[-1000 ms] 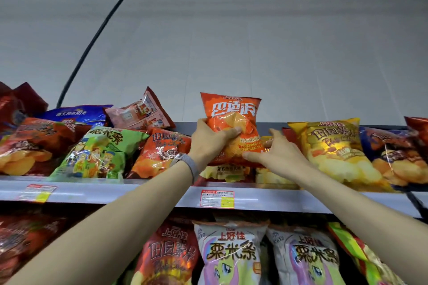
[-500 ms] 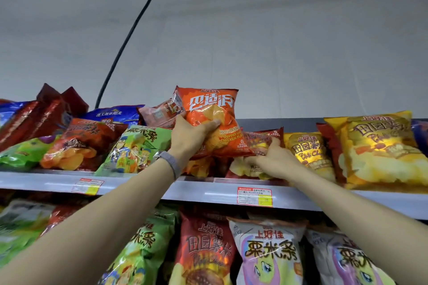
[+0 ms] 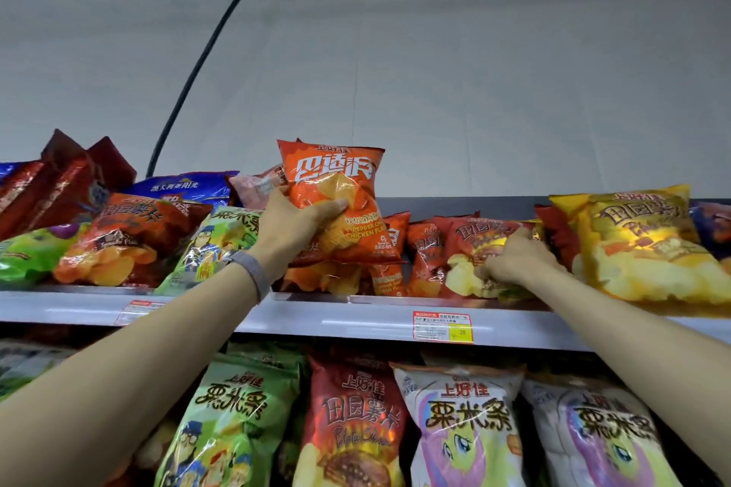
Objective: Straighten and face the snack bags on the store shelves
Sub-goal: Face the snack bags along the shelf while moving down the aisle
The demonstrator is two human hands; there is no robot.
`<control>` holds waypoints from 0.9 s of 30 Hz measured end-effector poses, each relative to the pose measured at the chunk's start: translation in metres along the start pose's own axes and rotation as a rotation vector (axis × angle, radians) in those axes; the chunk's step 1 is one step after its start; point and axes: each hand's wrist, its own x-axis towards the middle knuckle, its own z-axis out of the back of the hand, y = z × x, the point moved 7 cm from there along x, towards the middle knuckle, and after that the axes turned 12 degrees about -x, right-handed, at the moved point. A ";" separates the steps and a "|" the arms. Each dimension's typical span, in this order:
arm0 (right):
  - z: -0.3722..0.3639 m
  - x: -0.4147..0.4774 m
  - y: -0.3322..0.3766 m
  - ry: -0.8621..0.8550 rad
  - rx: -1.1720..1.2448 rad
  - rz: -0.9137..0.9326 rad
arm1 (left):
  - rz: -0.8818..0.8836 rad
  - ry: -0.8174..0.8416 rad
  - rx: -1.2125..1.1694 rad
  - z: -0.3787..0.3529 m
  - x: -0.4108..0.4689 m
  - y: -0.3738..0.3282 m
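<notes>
**A:** Orange bag [image 3: 336, 194], where is it?

**B:** Left hand [image 3: 292, 225] grips its lower left side, thumb across the front. The bag is upright, long axis vertical and face out, above the front row of the top shelf [image 3: 356, 314].

**A:** And its slot?

**B:** Probably straight below, among the slumped small packs [image 3: 389, 277] between the hands. Further right, the right hand [image 3: 514, 261] curls its fingers onto a leaning red bag [image 3: 463, 245]. The left hand is nearer the slot, so I'd say the orange bag goes straight down.
</notes>
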 end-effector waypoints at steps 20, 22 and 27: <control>-0.067 -0.066 0.217 0.408 0.496 0.288 | -0.011 -0.027 0.103 0.127 0.006 -0.032; -0.072 -0.064 0.225 0.400 0.506 0.213 | -0.009 -0.028 0.117 0.139 0.006 -0.032; -0.103 -0.033 0.225 0.410 0.523 0.167 | -0.009 0.003 0.174 0.142 0.006 -0.030</control>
